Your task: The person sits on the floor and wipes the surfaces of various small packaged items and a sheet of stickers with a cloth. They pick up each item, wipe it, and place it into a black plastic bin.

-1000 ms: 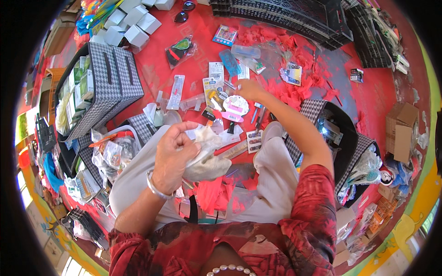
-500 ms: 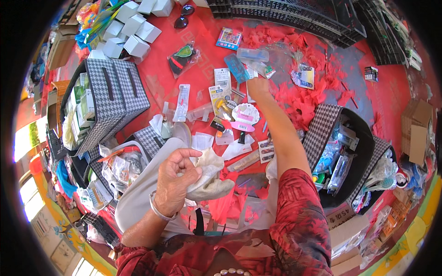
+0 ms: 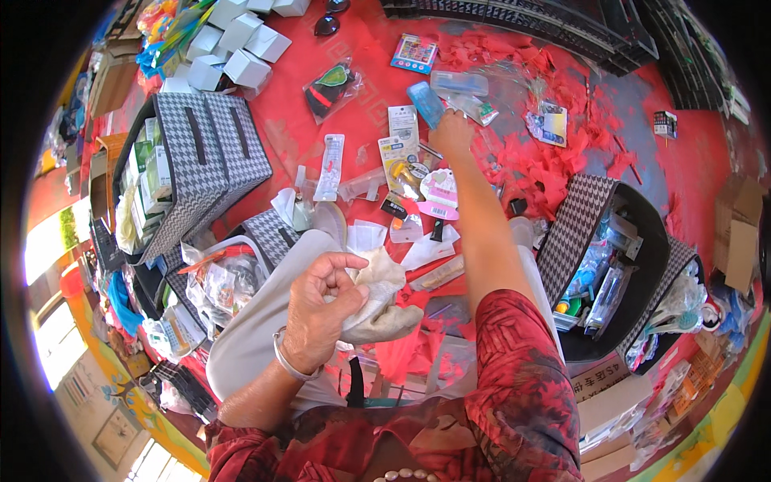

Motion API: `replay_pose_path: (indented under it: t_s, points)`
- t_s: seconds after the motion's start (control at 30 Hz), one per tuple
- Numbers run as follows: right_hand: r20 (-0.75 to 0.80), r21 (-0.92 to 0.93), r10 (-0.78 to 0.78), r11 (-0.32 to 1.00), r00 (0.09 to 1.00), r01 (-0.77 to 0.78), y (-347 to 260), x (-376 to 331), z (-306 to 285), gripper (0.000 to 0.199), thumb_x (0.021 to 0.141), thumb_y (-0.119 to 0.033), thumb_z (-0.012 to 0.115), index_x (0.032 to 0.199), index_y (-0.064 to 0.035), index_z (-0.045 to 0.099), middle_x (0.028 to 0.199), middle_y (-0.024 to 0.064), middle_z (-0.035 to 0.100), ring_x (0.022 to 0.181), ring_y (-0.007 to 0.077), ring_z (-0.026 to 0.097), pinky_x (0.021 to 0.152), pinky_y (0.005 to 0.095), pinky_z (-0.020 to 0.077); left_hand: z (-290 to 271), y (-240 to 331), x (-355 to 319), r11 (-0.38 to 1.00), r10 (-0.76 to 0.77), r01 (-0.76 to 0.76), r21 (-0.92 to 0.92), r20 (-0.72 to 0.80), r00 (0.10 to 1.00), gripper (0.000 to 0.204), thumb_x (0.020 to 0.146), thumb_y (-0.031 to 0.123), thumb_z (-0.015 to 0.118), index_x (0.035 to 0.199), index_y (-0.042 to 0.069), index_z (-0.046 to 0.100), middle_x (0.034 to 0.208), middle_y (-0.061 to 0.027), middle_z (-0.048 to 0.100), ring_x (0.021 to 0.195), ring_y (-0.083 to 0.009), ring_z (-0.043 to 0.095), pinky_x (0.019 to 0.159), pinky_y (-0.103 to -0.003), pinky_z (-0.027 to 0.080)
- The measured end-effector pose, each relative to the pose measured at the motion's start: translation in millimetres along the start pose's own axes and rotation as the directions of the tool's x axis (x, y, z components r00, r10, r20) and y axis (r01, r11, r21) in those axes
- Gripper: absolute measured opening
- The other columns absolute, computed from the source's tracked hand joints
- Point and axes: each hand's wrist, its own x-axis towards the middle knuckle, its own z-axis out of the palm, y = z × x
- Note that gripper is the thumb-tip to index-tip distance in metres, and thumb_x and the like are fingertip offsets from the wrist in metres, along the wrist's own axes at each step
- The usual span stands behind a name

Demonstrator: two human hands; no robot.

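In my left hand [image 3: 317, 301] is a crumpled off-white cloth [image 3: 377, 277], with thumb and curled fingers closed on it above my lap. My right hand [image 3: 452, 135] reaches far forward. Its fingers are bent at the lower end of a flat blue see-through case [image 3: 425, 103] and seem to grip it; the fingertips are partly hidden. Beyond that hand lies a clear bluish plastic box [image 3: 459, 83]. Nearer to me, left of my right forearm, are a carded pack with a yellow item [image 3: 401, 173], a pink-and-white shell-shaped pack [image 3: 438, 186] and a long clear packet [image 3: 329, 167].
Houndstooth fabric bins stand on both sides, the left one [image 3: 210, 149] with small boxes and the right one [image 3: 585, 217] with packaged goods. Black plastic crates [image 3: 522, 28] stand at the back. Torn red paper [image 3: 522, 169] covers the floor. White boxes [image 3: 245, 52] are piled far left.
My right hand has shifted slightly left and forward against the blue case, covering a white card beside it. My left hand keeps its hold on the cloth. The whole view has shifted a little.
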Motion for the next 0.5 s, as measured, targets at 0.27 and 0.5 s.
replay_pose_path:
  t_s: [0.27,0.5]
  points:
    - [0.564,0.819,-0.21,0.024,0.798,-0.573,37.8,-4.8,-79.1,0.021,0.076,-0.02,0.062,0.09,-0.0047,0.061,0.077,0.0048,0.062,0.066,0.0127,0.057,0.056,0.0259,0.0449,4.6,2.3,-10.1,0.993,0.044,-0.037,-0.111,0.062,0.997,0.024,0.08,0.01,0.057,0.101,0.0,0.055,0.07,0.0025,0.047,0.065,-0.0037,0.042,0.06,-0.019,0.035]
    - [0.443,0.871,-0.552,0.08,0.707,-0.484,-24.7,-69.8,-235.8,0.03,0.073,-0.019,0.061,0.096,-0.0005,0.061,0.081,0.0063,0.064,0.068,0.0147,0.057,0.066,0.0277,0.0447,11.7,6.6,-11.5,0.935,0.196,-0.171,-0.31,0.05,0.979,0.04,0.087,0.034,0.054,0.113,0.003,0.052,0.077,0.0018,0.049,0.072,-0.0061,0.046,0.065,-0.021,0.04]
